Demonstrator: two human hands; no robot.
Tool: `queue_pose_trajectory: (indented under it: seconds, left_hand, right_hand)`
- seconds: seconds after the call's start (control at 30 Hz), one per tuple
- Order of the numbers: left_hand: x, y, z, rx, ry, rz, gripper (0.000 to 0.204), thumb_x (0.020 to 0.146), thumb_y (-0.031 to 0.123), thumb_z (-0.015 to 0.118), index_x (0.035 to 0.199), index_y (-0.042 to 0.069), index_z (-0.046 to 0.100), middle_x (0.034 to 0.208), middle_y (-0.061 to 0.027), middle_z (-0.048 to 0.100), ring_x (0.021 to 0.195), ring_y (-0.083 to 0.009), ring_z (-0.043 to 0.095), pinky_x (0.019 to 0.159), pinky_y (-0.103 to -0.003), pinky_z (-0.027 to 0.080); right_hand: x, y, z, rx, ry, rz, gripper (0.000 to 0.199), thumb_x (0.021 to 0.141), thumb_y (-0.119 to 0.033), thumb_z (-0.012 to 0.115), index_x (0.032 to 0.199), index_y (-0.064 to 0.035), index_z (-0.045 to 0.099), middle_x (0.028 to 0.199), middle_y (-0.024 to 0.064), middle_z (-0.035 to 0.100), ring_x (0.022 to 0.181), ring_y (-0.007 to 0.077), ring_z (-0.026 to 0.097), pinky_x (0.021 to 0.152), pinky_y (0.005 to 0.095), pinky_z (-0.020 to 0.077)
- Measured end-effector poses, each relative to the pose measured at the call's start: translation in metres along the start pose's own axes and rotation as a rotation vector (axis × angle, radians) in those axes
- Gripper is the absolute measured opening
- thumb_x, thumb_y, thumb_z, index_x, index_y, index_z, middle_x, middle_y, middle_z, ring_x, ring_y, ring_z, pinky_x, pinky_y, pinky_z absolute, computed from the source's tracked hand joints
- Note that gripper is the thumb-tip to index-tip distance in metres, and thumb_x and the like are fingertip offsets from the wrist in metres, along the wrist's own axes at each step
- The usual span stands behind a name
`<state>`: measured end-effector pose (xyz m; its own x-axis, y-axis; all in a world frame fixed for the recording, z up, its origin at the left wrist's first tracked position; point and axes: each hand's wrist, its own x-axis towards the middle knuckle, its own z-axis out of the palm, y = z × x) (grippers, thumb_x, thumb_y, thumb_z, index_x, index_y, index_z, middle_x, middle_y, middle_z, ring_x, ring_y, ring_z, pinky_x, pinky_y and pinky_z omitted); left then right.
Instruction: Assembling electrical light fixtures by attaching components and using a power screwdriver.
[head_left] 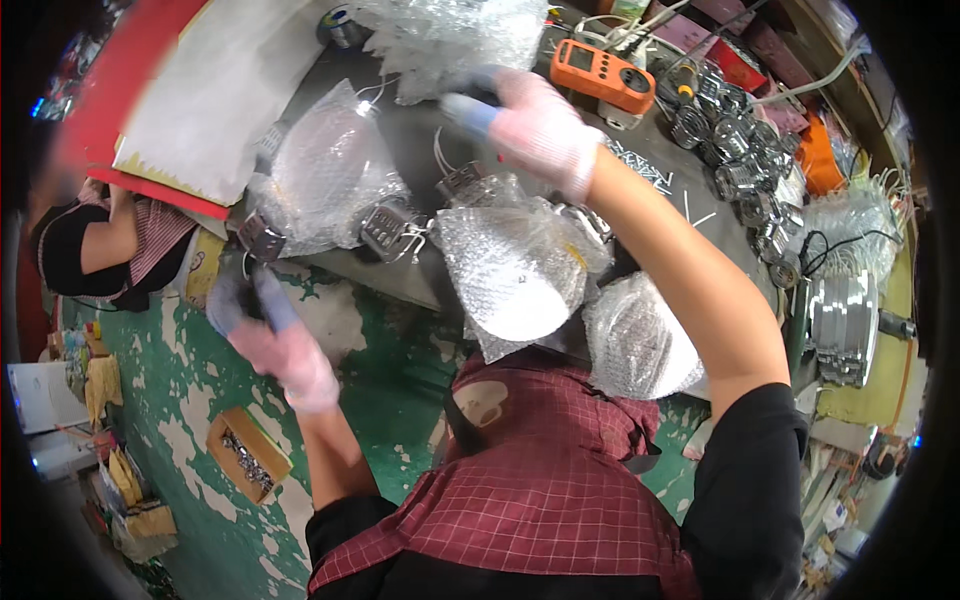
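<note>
My left hand point(285, 350), in a pink and grey work glove, hangs beyond the table's near left edge. Its thumb and fingers are apart, just below a small metal fitting point(260, 238) with a wire. My right hand point(545, 130), gloved the same way and slightly blurred, reaches over the table toward a pile of clear bubble-wrap bags point(465, 45). Those fingers are spread, with nothing visible in them. Between my hands lie bubble-wrapped items point(335, 165) with metal fittings point(388, 230) sticking out. Closer to me are another wrapped item point(515, 270) and one by my apron point(640, 335).
An orange meter point(603, 75) lies at the back, near loose screws point(640, 165). Several metal fittings point(745, 165) are heaped at the right, above stacked silver rings point(843, 328). A person's arm point(110, 240) shows at the far left. On the floor stands a parts box point(248, 455).
</note>
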<state>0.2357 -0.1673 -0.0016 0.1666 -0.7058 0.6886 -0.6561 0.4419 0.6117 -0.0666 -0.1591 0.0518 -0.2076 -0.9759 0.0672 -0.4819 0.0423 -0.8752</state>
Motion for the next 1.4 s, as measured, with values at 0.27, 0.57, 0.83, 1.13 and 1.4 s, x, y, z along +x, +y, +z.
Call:
queue_pose_trajectory:
  seconds: [0.27, 0.57, 0.83, 1.13, 1.4]
  left_hand:
    - [-0.084, 0.075, -0.003, -0.918, -1.043, -0.775, 0.051, 0.095, 0.012, 0.063, 0.141, 0.002, 0.043, 0.131, -0.0120, 0.054, 0.122, -0.0194, 0.050, 0.105, -0.034, 0.041]
    - [-0.065, 0.080, 0.022, -1.142, -1.149, -1.204, 0.051, 0.092, 0.015, 0.065, 0.138, -0.002, 0.051, 0.127, -0.0123, 0.063, 0.118, -0.0213, 0.060, 0.102, -0.037, 0.048]
    - [-0.074, 0.095, 0.021, -1.165, -1.158, -1.010, 0.054, 0.092, 0.005, 0.063, 0.141, -0.002, 0.041, 0.133, -0.0113, 0.057, 0.123, -0.0186, 0.053, 0.105, -0.034, 0.044]
    - [-0.020, 0.092, -0.024, -1.513, -0.778, -0.889, 0.062, 0.088, 0.008, 0.068, 0.143, 0.001, 0.040, 0.136, -0.0139, 0.056, 0.127, -0.0241, 0.054, 0.110, -0.042, 0.042]
    - [0.058, 0.017, 0.007, -1.475, -0.593, -0.939, 0.053, 0.089, 0.006, 0.061, 0.139, -0.005, 0.048, 0.132, -0.0198, 0.061, 0.122, -0.0345, 0.060, 0.107, -0.051, 0.048]
  right_hand:
    - [-0.120, 0.003, -0.058, -0.839, -0.319, -0.290, 0.064, 0.077, -0.027, 0.071, 0.137, -0.0108, 0.056, 0.128, 0.0144, 0.062, 0.125, 0.0332, 0.055, 0.108, 0.0499, 0.0398]
    - [-0.109, 0.027, -0.043, -1.048, -0.429, -0.263, 0.080, 0.073, -0.019, 0.070, 0.147, -0.0191, 0.043, 0.117, 0.0107, 0.059, 0.115, 0.0332, 0.055, 0.092, 0.0467, 0.0479]
    - [-0.117, 0.032, -0.044, -0.948, -0.316, -0.296, 0.077, 0.072, -0.017, 0.070, 0.145, -0.0209, 0.047, 0.116, 0.0113, 0.058, 0.115, 0.0348, 0.053, 0.093, 0.0495, 0.0468]
    - [-0.077, -0.082, -0.037, -1.069, 0.027, -0.880, 0.061, 0.074, -0.013, 0.064, 0.134, -0.0227, 0.060, 0.108, 0.0036, 0.059, 0.106, 0.0266, 0.056, 0.084, 0.0396, 0.0456]
    - [0.037, -0.099, 0.023, -1.049, -0.109, -0.753, 0.066, 0.070, -0.010, 0.073, 0.134, -0.0181, 0.056, 0.122, 0.0076, 0.059, 0.121, 0.0307, 0.053, 0.099, 0.0438, 0.0458]
